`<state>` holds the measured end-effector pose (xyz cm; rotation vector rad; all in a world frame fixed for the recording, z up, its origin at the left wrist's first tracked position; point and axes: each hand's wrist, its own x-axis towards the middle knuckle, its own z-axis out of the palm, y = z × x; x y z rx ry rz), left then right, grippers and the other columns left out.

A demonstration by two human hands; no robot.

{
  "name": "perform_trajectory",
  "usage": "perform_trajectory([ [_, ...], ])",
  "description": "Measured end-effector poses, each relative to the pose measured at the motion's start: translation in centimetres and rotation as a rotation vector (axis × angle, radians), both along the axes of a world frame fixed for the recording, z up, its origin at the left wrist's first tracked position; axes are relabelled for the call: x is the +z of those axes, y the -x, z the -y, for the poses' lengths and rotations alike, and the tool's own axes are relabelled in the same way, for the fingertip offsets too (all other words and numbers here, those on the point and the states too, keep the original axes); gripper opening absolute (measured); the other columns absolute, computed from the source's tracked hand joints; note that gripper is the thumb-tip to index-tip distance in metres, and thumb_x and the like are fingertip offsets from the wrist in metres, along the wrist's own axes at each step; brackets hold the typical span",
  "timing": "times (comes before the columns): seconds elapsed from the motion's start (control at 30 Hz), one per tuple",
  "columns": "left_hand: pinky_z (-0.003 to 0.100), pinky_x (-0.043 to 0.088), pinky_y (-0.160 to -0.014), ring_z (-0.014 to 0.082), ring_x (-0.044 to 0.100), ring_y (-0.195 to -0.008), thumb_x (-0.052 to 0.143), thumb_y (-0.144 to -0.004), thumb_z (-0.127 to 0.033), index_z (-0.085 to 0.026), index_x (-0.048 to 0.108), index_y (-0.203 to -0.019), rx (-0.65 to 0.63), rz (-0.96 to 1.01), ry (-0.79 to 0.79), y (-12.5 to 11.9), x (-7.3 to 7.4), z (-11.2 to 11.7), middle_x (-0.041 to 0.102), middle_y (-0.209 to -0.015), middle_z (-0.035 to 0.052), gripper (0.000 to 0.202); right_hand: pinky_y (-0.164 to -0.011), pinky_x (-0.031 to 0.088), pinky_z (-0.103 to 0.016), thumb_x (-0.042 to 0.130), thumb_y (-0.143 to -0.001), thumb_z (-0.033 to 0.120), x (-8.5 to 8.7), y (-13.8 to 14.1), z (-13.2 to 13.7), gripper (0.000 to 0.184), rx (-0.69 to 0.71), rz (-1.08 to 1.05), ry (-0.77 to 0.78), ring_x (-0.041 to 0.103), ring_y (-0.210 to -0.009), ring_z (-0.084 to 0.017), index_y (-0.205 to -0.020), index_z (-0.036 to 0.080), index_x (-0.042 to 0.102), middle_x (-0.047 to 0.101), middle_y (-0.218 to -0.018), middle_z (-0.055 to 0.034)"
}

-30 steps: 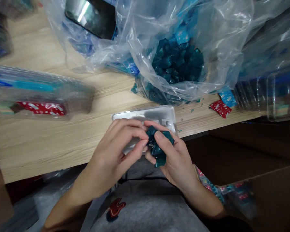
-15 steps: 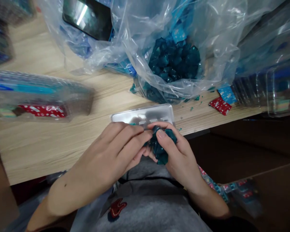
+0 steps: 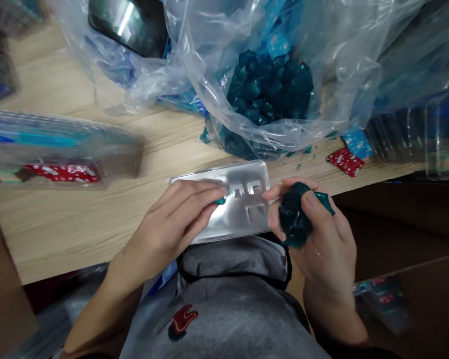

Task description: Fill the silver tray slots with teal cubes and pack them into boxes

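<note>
My left hand [image 3: 179, 214] pinches a small teal translucent piece [image 3: 220, 201] over a clear plastic tray [image 3: 243, 224] with molded square pockets. The tray lies at the table's front edge, partly covered by that hand. To the right of the tray, my right hand [image 3: 322, 234] is closed around a clump of dark teal translucent pieces [image 3: 297, 214], thumb on top and fingers beneath. Behind the tray stands an open clear plastic bag [image 3: 284, 137] with a heap of similar dark teal pieces [image 3: 271, 89] in it.
A phone [image 3: 129, 25] lies on plastic at the back. At left is a stack of clear plastic boxes [image 3: 123, 149] with a red packet [image 3: 62, 172]. Another red packet [image 3: 346, 161] and a blue packet [image 3: 357, 143] lie at right beside more clear trays [image 3: 400, 134]. Teal crumbs dot the wooden table [image 3: 160, 144].
My hands have parted. The right hand carried the teal clump to the right, while the left hand now holds a small teal piece over the tray, whose pockets show more.
</note>
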<state>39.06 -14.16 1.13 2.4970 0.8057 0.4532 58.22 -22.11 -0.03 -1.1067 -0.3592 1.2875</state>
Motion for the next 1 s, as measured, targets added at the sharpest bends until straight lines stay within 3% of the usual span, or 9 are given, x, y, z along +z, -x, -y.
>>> perform_trajectory([
  [0.23, 0.031, 0.051, -0.086, 0.0187, 0.064, -0.097, 0.060, -0.092, -0.011, -0.013, 0.060, -0.115, 0.065, -0.036, -0.006, 0.5, -0.1, 0.1, 0.068, -0.104, 0.0089, 0.023, -0.047, 0.044, -0.019, 0.058, -0.094, 0.030, -0.5, 0.0, 0.2, 0.014, 0.058, -0.049, 0.012, 0.059, -0.056, -0.006, -0.099, 0.023, 0.070, 0.069, -0.088, -0.0004],
  [0.47, 0.038, 0.051, -0.081, 0.0238, 0.063, -0.094, 0.058, -0.092, -0.009, -0.012, 0.060, -0.117, 0.002, -0.086, -0.183, -0.1, -0.3, 0.1, 0.070, -0.104, 0.0113, 0.026, -0.049, 0.042, -0.016, 0.063, -0.093, 0.032, -0.5, -0.2, 0.5, 0.017, 0.143, -0.082, 0.029, 0.057, -0.059, -0.004, -0.106, 0.027, 0.072, 0.065, -0.083, 0.0017],
  [0.6, 0.036, 0.050, -0.087, 0.0223, 0.061, -0.103, 0.056, -0.095, -0.015, -0.017, 0.058, -0.125, 0.040, -0.039, -0.028, -0.6, 0.5, 0.2, 0.067, -0.113, 0.0090, 0.030, -0.045, 0.038, -0.014, 0.064, -0.091, 0.035, -0.1, -0.2, 0.2, 0.018, 0.267, -0.259, 0.043, 0.056, -0.056, -0.004, -0.104, 0.025, 0.074, 0.062, -0.078, 0.0021],
  [0.7, 0.031, 0.051, -0.091, 0.0183, 0.061, -0.107, 0.056, -0.095, -0.018, -0.021, 0.054, -0.131, 0.057, 0.085, 0.087, -1.8, 1.5, 0.3, 0.065, -0.118, 0.0060, 0.036, -0.041, 0.033, -0.014, 0.063, -0.092, 0.039, 0.0, 0.0, 0.0, 0.022, 0.371, -0.376, 0.027, 0.051, -0.050, -0.003, -0.090, 0.019, 0.072, 0.060, -0.071, 0.0020],
  [0.83, 0.032, 0.052, -0.092, 0.0178, 0.062, -0.105, 0.056, -0.095, -0.018, -0.022, 0.062, -0.118, -0.012, 0.154, 0.158, -3.3, 1.8, 0.0, 0.066, -0.112, 0.0050, 0.024, -0.042, 0.034, -0.015, 0.057, -0.095, 0.044, -0.3, 0.3, 0.1, 0.034, 0.446, -0.318, -0.003, 0.048, -0.047, -0.003, -0.078, 0.015, 0.067, 0.059, -0.061, 0.0018],
  [1.0, 0.024, 0.053, -0.088, 0.0125, 0.064, -0.101, 0.059, -0.091, -0.009, -0.023, 0.064, -0.108, 0.065, 0.278, 0.280, -2.8, 1.6, 0.0, 0.069, -0.105, -0.0001, 0.023, -0.042, 0.034, -0.016, 0.061, -0.092, 0.043, -0.4, -0.2, 0.4, 0.026, 0.374, -0.320, 0.005, 0.054, -0.052, -0.005, -0.107, 0.023, 0.068, 0.062, -0.077, 0.0016],
])
